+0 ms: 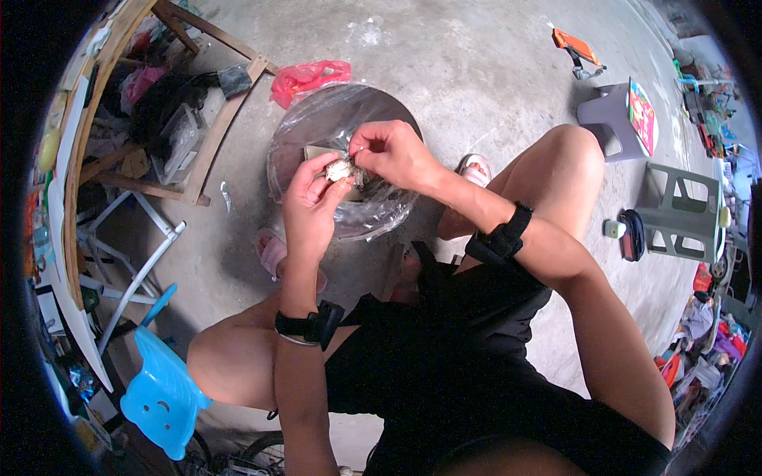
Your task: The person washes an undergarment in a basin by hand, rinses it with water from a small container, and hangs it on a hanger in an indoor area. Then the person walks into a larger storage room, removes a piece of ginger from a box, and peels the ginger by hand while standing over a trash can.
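My left hand (pixel 312 190) is closed, its thumb and fingers holding a small whitish, rough lump (pixel 340 169) whose kind I cannot make out. Close against it, my right hand (pixel 390 152) pinches thumb to fingertips at the lump's upper right edge. Whatever sits in that pinch is too small to name. Both hands are above a round bin (pixel 397 107) lined with a clear plastic bag (pixel 287 155). Partly hidden behind my fingers, a piece of tan cardboard (pixel 314 151) shows inside the bin.
A red plastic bag (pixel 311 77) lies beyond the bin. To the left stand a cluttered wooden frame (pixel 226 131), a white metal frame (pixel 147 266) and a blue chair back (pixel 165 393). Grey plastic stools (pixel 607 119) and an orange-topped object (pixel 577 46) stand at the right.
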Available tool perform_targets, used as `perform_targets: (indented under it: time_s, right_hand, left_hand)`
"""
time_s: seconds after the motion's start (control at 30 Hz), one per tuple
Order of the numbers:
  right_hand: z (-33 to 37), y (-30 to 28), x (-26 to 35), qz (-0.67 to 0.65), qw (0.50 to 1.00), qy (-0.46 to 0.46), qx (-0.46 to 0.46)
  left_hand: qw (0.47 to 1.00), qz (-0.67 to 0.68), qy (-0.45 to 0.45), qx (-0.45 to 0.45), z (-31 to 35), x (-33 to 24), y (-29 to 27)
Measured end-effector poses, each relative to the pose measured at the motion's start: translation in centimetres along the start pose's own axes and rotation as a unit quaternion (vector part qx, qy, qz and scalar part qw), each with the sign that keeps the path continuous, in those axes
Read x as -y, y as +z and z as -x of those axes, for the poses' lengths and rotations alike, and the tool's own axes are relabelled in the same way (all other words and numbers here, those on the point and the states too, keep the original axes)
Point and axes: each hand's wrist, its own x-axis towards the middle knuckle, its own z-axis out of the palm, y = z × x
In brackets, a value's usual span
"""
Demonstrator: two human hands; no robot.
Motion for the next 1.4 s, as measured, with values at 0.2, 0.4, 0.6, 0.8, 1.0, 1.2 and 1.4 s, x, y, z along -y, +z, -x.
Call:
perform_targets:
  time_s: [0.2,0.4,0.6,0.8,1.0,1.2,1.4]
  right_hand:
    - [-0.4,-1.1,0.1,0.097,0.993,-0.035,-0.059]
    - [0.3,-0.6,0.9,0.096,0.992,-0.076,-0.006]
    - [0.4,0.0,1.8,0.073,0.995,-0.009,0.072]
    - [0.4,0.1,1.2,0.077,0.995,-0.005,0.07]
    - [0.6,-0.1,0.9,0.112,0.991,-0.043,0.06]
    - [0.7,-0.6,1.5,-0.036,0.986,0.091,0.137]
    - [0.4,-0.6,1.9,0.019,0.986,0.097,0.137]
  left_hand:
    - [0.999,-0.042,-0.02,-0.001,0.2,-0.8,-0.3]
    - [0.997,-0.081,0.015,-0.001,0.1,-0.2,-0.9]
    - [0.992,-0.117,0.054,0.002,0.3,-0.2,-0.2]
    - [0.991,-0.122,0.056,-0.015,0.2,0.4,0.0]
    - [0.993,-0.113,0.02,-0.03,0.4,0.5,0.1]
    - [0.996,-0.081,0.007,-0.037,0.3,0.5,0.0]
    - [0.995,-0.096,0.019,-0.034,0.4,0.6,0.1]
